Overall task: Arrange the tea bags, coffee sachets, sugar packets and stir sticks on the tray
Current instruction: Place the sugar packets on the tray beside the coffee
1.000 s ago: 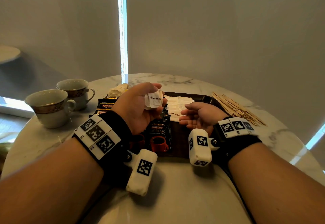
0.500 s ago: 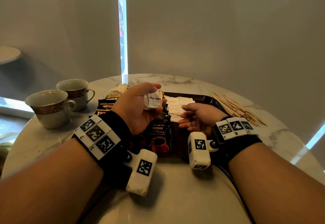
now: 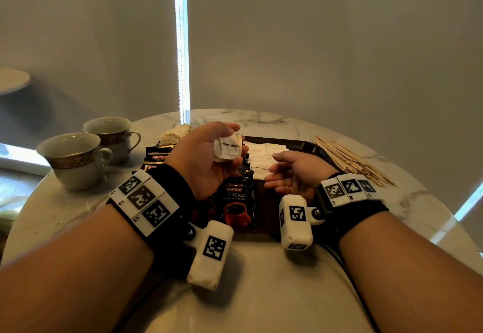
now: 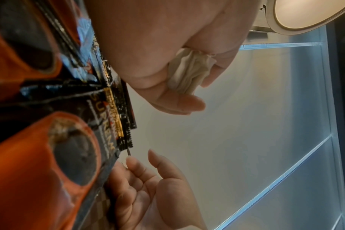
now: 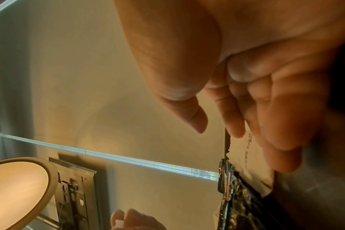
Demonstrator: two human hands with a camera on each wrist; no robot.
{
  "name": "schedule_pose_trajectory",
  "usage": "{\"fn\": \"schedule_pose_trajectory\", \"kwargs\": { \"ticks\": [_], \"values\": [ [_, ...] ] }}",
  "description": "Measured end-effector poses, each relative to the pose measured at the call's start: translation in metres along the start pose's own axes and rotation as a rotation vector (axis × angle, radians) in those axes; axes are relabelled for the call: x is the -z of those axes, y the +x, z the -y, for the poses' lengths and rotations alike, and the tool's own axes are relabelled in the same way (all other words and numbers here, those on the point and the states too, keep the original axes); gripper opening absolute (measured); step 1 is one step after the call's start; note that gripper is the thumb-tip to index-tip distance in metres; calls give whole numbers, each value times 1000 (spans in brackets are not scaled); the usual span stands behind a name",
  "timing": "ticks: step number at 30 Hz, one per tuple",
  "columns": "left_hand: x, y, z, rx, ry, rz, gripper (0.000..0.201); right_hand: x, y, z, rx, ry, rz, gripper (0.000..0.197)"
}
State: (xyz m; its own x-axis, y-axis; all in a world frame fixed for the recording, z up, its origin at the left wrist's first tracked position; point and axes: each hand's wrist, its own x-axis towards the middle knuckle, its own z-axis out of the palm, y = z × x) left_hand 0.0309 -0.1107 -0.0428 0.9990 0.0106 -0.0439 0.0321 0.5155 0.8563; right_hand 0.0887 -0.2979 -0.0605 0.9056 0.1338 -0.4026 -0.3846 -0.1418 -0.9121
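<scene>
Holding bunched sugar packets [image 3: 226, 147] in left hand [image 3: 206, 160], grip tight | right hand [image 3: 295, 176] empty, slack | risk: bundle spilling over coffee sachets [image 3: 236, 202] at tray's [image 3: 300, 144] six o'clock

Tray [image 3: 303, 145] mid-table, coffee sachets [image 3: 236, 199] left of sugar packets [image 3: 264, 153] on it, stir sticks [image 3: 350, 160] right, cups [image 3: 75, 160] left.

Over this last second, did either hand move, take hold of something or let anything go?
Almost nothing changed. The left hand still grips the sugar packets above the tray; the right hand stays open, palm up, having only drifted slightly. Coffee sachets, stir sticks and cups have not moved.
</scene>
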Motion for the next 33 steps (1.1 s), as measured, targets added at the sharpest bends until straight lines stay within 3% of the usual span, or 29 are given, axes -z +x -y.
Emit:
{"fn": "schedule_pose_trajectory", "kwargs": {
  "ticks": [3,6,13,18,24,33],
  "values": [
    [0,-2,-1,18,-21,41,29,1,0,-1,55,18,-19,30],
    [0,-2,0,34,-20,77,38,3,-2,2,203,121,-9,30],
    [0,0,1,4,53,98,32,-6,-26,11,397,81,229,38],
    [0,0,1,-8,71,84,22,-16,-28,10,440,55,187,20],
    [-2,2,2,-16,103,79,17,-15,-29,12,479,191,199,6],
    [-1,2,3,-8,131,91,25,-13,-25,15,497,288,109,5]
  ]
}}
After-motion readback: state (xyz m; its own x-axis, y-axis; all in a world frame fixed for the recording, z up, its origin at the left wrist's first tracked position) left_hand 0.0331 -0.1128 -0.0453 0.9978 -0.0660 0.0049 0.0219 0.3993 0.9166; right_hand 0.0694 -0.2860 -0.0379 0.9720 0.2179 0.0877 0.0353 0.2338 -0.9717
